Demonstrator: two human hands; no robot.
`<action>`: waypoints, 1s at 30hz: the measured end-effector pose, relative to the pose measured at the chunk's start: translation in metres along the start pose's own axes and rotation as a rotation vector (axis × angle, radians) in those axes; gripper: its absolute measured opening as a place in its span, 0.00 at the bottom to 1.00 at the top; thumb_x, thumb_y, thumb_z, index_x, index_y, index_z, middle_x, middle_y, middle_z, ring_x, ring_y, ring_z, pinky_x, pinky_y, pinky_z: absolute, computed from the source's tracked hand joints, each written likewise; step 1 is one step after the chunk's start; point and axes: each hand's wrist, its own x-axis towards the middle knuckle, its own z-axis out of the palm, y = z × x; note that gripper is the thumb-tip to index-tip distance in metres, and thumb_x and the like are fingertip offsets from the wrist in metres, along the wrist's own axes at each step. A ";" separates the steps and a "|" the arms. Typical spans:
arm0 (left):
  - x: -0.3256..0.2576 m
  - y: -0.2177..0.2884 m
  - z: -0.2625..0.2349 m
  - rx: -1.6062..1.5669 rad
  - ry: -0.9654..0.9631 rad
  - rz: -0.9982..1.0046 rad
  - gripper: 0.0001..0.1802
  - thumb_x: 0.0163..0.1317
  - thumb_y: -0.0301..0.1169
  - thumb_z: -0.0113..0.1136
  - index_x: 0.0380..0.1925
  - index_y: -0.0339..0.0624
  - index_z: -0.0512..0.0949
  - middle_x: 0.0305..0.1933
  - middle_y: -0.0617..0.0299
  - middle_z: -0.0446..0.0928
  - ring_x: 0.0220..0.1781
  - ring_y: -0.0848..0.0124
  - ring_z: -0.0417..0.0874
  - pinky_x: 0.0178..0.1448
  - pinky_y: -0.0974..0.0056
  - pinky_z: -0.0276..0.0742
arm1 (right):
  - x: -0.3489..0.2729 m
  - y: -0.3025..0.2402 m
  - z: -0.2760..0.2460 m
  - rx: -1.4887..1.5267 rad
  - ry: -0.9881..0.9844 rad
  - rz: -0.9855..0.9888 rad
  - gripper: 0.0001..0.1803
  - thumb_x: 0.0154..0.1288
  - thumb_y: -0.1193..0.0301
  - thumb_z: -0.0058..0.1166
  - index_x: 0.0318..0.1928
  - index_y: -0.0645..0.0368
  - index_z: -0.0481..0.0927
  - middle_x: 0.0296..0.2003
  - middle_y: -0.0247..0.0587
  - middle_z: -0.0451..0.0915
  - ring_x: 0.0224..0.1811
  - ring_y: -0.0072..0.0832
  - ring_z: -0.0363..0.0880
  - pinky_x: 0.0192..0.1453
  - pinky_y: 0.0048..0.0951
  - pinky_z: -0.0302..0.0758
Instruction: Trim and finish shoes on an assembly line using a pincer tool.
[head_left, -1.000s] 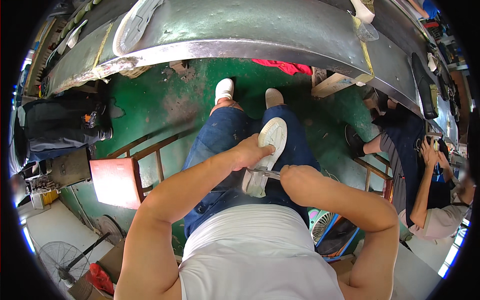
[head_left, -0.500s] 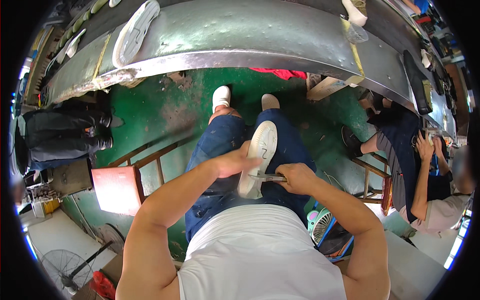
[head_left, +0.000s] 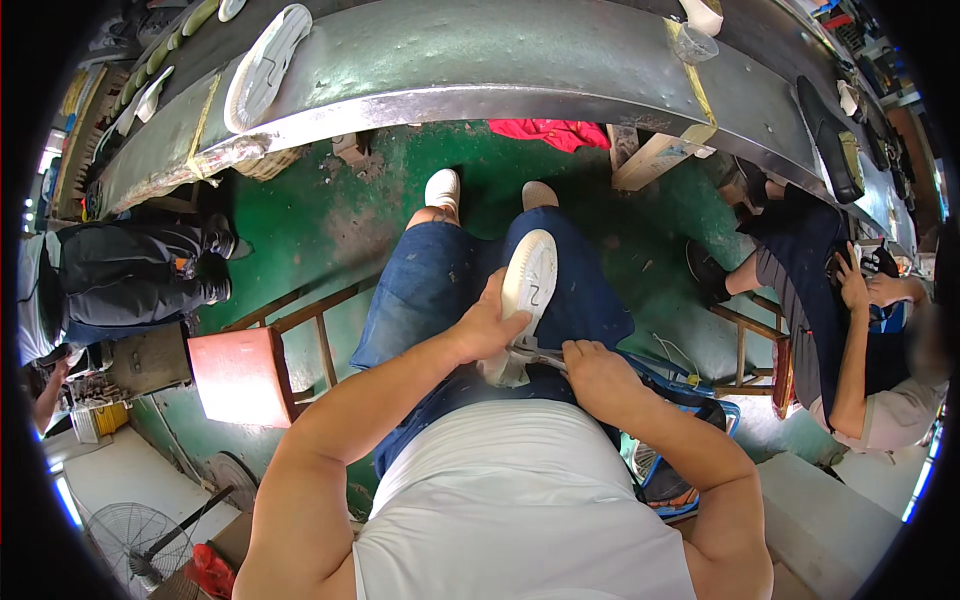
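A worker in a white shirt (head_left: 510,490) and blue denim shorts (head_left: 415,290) holds a white shoe sole (head_left: 532,275) above the lap, its tread face turned up and one rounded end pointing away from the torso; the left hand (head_left: 488,325) pinches the sole at its left edge, thumb pressed across the face, the other fingers partly hidden; the right hand (head_left: 605,380) is wrapped around a metal hand tool (head_left: 545,357), whose far end meets the lower part of the sole, near the left thumb; whether the tool's tips are pressed together is too small to tell.

Beyond the knees runs a long metal tabletop (head_left: 480,55), bearing a second white sole (head_left: 268,70) toward the left, a clear cup (head_left: 695,45) near the front edge and a black shoe (head_left: 832,140) at right; a red cloth (head_left: 555,132) shows beneath the edge, above a green floor (head_left: 310,210); a stool with a pinkish seat (head_left: 240,375) stands to the worker's left, with a wire-caged fan (head_left: 135,530) lower down; at far right a co-worker in a dark apron (head_left: 800,245) sits at the same tabletop, both hands raised near its edge.
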 end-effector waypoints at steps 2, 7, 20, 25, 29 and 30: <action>-0.001 -0.001 -0.001 -0.061 -0.017 0.004 0.47 0.66 0.36 0.61 0.76 0.42 0.42 0.67 0.37 0.68 0.67 0.49 0.75 0.70 0.55 0.69 | 0.000 -0.003 0.002 0.051 0.040 0.002 0.12 0.58 0.75 0.54 0.43 0.67 0.75 0.39 0.50 0.79 0.45 0.41 0.81 0.44 0.35 0.82; 0.014 -0.034 -0.001 -0.235 -0.051 0.045 0.46 0.67 0.29 0.60 0.76 0.41 0.42 0.68 0.49 0.66 0.69 0.64 0.67 0.72 0.60 0.65 | -0.003 -0.016 -0.003 -0.110 0.014 -0.018 0.11 0.58 0.74 0.53 0.42 0.66 0.76 0.38 0.48 0.79 0.44 0.38 0.81 0.42 0.33 0.83; -0.026 -0.068 0.008 0.079 -0.128 0.213 0.53 0.75 0.39 0.50 0.74 0.43 0.15 0.82 0.44 0.40 0.81 0.56 0.49 0.79 0.63 0.49 | -0.003 0.017 -0.007 0.214 -0.352 0.032 0.12 0.66 0.69 0.56 0.41 0.67 0.76 0.37 0.57 0.83 0.42 0.53 0.84 0.46 0.47 0.80; -0.031 -0.049 0.014 -0.015 -0.074 0.156 0.61 0.65 0.36 0.59 0.74 0.36 0.18 0.81 0.37 0.33 0.84 0.49 0.38 0.82 0.59 0.42 | 0.000 0.009 -0.054 0.571 -0.207 0.209 0.18 0.73 0.59 0.52 0.43 0.66 0.74 0.37 0.61 0.81 0.43 0.58 0.80 0.46 0.49 0.75; -0.026 -0.047 0.012 0.051 -0.105 0.150 0.66 0.60 0.32 0.65 0.74 0.40 0.16 0.81 0.41 0.38 0.82 0.54 0.45 0.81 0.61 0.45 | 0.013 -0.010 -0.006 0.595 0.106 0.077 0.19 0.75 0.58 0.48 0.41 0.66 0.75 0.35 0.61 0.81 0.42 0.60 0.80 0.47 0.51 0.75; -0.027 -0.045 0.009 0.073 -0.112 0.139 0.67 0.60 0.30 0.66 0.73 0.42 0.14 0.81 0.45 0.42 0.81 0.59 0.50 0.80 0.63 0.47 | 0.016 -0.009 -0.004 0.595 0.116 0.067 0.19 0.75 0.58 0.48 0.41 0.66 0.75 0.35 0.61 0.81 0.42 0.60 0.80 0.47 0.51 0.75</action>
